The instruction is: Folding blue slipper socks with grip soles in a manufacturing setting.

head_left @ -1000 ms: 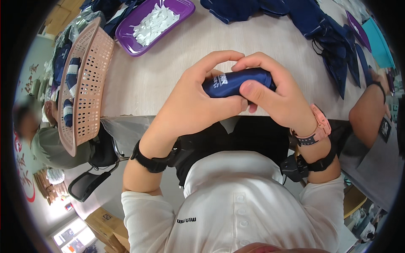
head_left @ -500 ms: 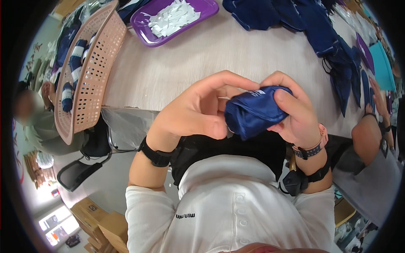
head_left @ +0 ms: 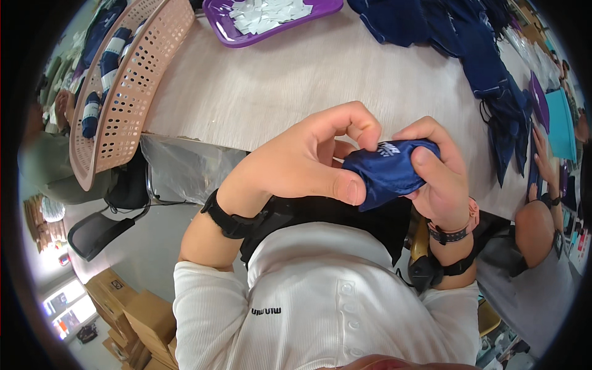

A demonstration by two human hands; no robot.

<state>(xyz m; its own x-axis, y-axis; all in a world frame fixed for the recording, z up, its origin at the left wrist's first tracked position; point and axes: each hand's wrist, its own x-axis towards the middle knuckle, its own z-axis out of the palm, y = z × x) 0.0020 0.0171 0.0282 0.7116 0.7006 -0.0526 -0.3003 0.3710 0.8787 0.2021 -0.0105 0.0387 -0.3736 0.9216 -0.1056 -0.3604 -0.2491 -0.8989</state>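
Note:
In front of my waist, just beyond the table's near edge, both hands hold a small blue satin fabric pouch (head_left: 391, 176) with white print near its top. My right hand (head_left: 443, 169) pinches its right end, thumb on the front and fingers behind. At the other end, my left hand (head_left: 308, 157) curls around the pouch, its thumb against the lower left side and the index finger bent at the top edge. Some left fingers are hidden behind the cloth. Black bands circle both forearms, and a watch strap is on the right wrist.
A pink perforated basket (head_left: 132, 92) with rolled navy bundles (head_left: 90, 116) stands at the left. Farther back is a purple tray (head_left: 246, 40) of white labels. Navy cloth pieces (head_left: 487, 74) lie at the right. A co-worker's arm (head_left: 536, 228) rests at the right edge; another person sits left.
The pouch has shifted slightly right and turned so more of its white print shows. My left index finger has bent more at its top edge. The whole view has shifted a little.

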